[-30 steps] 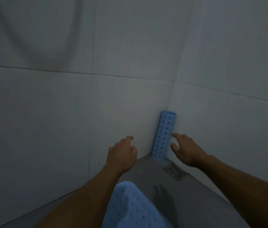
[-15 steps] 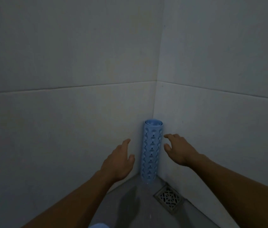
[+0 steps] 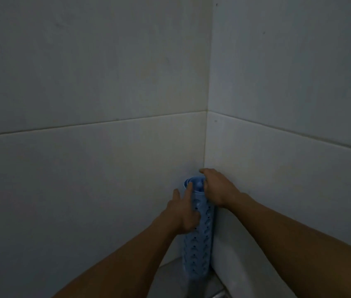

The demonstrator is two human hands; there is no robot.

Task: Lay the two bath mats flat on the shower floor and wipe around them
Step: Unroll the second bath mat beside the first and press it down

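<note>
I see a rolled, perforated blue rubber bath mat [image 3: 198,237] upright in the tiled shower corner. My left hand [image 3: 184,214] wraps its side; my right hand [image 3: 218,188] grips its top.

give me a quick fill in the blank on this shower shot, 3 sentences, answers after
1. The rolled bath mat stands upright in the ____ where the two tiled walls meet.
2. The mat's colour is ____.
3. The left hand and the right hand both grip the mat near its ____ end.

Answers: corner; blue; top
</note>
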